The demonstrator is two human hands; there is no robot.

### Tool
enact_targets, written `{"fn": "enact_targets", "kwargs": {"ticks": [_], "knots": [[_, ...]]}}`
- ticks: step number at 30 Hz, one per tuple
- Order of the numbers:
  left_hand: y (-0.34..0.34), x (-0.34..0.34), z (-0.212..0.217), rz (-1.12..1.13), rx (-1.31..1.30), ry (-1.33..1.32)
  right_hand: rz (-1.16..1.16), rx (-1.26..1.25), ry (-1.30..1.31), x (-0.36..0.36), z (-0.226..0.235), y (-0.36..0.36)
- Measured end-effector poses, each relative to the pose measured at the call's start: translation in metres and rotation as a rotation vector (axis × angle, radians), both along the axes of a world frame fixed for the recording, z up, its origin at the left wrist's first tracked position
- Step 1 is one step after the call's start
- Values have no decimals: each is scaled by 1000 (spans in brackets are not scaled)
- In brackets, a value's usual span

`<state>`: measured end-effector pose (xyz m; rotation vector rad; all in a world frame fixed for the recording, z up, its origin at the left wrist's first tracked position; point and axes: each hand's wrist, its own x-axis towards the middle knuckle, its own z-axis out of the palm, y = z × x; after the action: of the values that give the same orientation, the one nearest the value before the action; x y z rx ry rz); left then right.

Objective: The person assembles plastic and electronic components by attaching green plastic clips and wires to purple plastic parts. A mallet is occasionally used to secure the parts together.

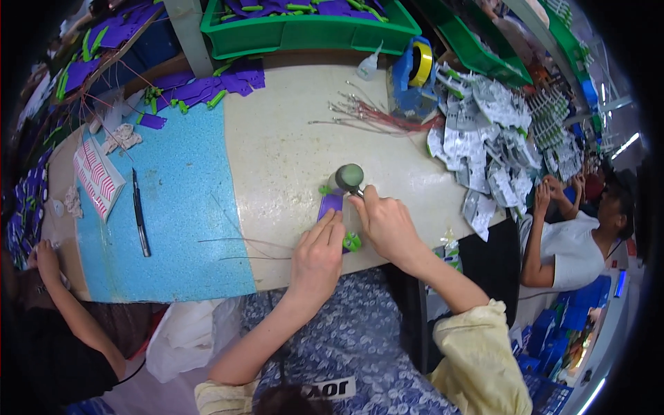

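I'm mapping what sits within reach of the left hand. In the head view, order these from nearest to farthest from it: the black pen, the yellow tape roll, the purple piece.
1. Purple piece: under the left hand fingertips, just ahead.
2. Black pen: to the left, on the blue mat.
3. Yellow tape roll: far ahead and right, near the green bins.
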<state>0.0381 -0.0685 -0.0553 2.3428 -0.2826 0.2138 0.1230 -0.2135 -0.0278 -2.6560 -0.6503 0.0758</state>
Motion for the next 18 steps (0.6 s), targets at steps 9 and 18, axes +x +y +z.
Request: {"fn": "enact_targets", "kwargs": {"ticks": [9,18], "knots": [[-2,32,12,281,-130,45,-349,73,-278,25,-19,-20],[14,11,22,58,-1060,60,104,940,208,-38,52,10]]}}
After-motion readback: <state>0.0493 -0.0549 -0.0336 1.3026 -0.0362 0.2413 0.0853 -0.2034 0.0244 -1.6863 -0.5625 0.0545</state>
